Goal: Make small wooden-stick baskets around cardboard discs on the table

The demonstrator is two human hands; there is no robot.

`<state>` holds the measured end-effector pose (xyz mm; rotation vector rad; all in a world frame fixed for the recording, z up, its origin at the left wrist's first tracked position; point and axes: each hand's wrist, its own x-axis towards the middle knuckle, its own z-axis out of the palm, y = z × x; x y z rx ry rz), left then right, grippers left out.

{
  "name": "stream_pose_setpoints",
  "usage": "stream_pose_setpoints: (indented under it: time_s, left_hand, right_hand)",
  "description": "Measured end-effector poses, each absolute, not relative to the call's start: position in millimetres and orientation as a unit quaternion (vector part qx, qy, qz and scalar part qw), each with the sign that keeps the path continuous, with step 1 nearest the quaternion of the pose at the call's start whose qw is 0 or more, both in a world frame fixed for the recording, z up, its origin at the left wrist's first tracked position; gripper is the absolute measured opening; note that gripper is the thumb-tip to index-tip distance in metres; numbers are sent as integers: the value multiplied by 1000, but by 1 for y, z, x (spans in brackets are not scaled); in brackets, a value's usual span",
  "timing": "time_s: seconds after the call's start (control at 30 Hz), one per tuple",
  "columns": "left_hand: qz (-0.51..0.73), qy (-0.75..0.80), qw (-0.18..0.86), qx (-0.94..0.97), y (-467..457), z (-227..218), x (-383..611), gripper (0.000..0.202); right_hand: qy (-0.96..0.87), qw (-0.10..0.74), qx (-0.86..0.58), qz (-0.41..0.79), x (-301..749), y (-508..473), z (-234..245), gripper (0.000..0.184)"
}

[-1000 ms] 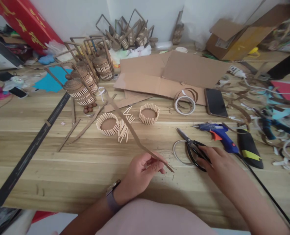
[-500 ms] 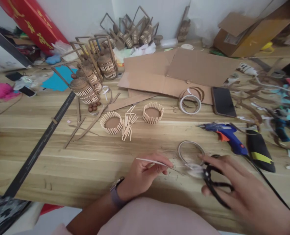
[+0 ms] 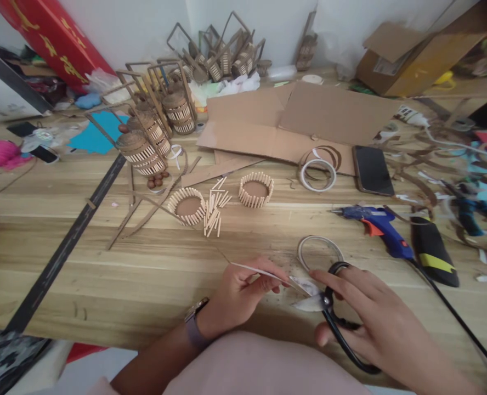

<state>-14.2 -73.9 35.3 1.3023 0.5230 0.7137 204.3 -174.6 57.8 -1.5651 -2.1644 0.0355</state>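
Note:
My left hand [image 3: 243, 291] is closed, pinching a thin pale strip [image 3: 254, 269] between thumb and fingers. In my right hand [image 3: 375, 312] is a pair of black-handled scissors [image 3: 328, 302], its blades parted and pointing left. The upper blade lies at the strip's right end, close to my left fingertips; whether the strip is between the blades I cannot tell. Just behind the scissors rests a roll of tape [image 3: 320, 252]. Farther back stand two round cardboard bases ringed with short sticks, a left ring [image 3: 187, 207] and a right ring [image 3: 256, 190], with loose sticks [image 3: 214, 211] between them.
A blue glue gun [image 3: 377, 225] lies at right, beside a black-and-yellow tool [image 3: 435, 249] and a phone [image 3: 372, 170]. Cardboard sheets [image 3: 247, 123] cover the back middle. Small stick baskets [image 3: 140, 153] with tall handles stand at back left. Brown strips [image 3: 424, 164] clutter the right.
My right hand has moved left with the scissors, bringing the blades up to the strip's end. The blades now stand visibly apart. My left hand has barely moved.

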Motion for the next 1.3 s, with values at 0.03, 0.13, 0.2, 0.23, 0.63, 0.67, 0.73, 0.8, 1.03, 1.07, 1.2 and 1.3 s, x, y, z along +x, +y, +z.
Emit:
stream_pose_setpoints:
  time_s: [0.03,0.13,0.2,0.23,0.63,0.67,0.73,0.8,1.03,1.07,1.2,1.3]
  left_hand:
    - [318,239,706,586,-74,35,-14,31]
    - [312,250,705,586,-75,33,-14,32]
    - [311,254,702,588,-75,33,-14,33]
    - [311,255,700,590,-75,33,-14,34]
    - [312,288,691,584,-75,34,-13,33]
    - [311,287,686,592,-75,33,-13,33]
    - [313,287,682,595,-76,33,-13,35]
    - [319,290,679,593,-76,33,-13,36]
    - [330,289,700,564,-75,37,-12,33]
    - [331,289,707,555,-75,39,-12,33]
    - [327,298,708,551,-75,41,-11,36]
    - [315,303,687,580,-76,39,-12,37]
  right_hand:
    - [-788,232,-570,8,202,-173,58,56]
    - [-791,226,-568,-10,198,-170,59,56]
    - [-795,222,-564,-23,197,-169,59,56]
    - [-797,219,-562,-29,197,-168,58,56]
    - [-792,202,-572,-64,203,-176,51,56]
    - [-793,203,-571,-61,202,-176,51,57]
    - [-793,204,-572,-52,200,-175,52,56]
    - [-793,205,-572,-47,198,-173,52,56]
    - [-788,200,-579,-62,199,-174,50,55]
    - [-786,198,-583,-63,200,-175,50,55]
    - [-786,191,-585,-58,201,-176,49,55]
    - [-785,200,-583,-55,199,-176,50,53]
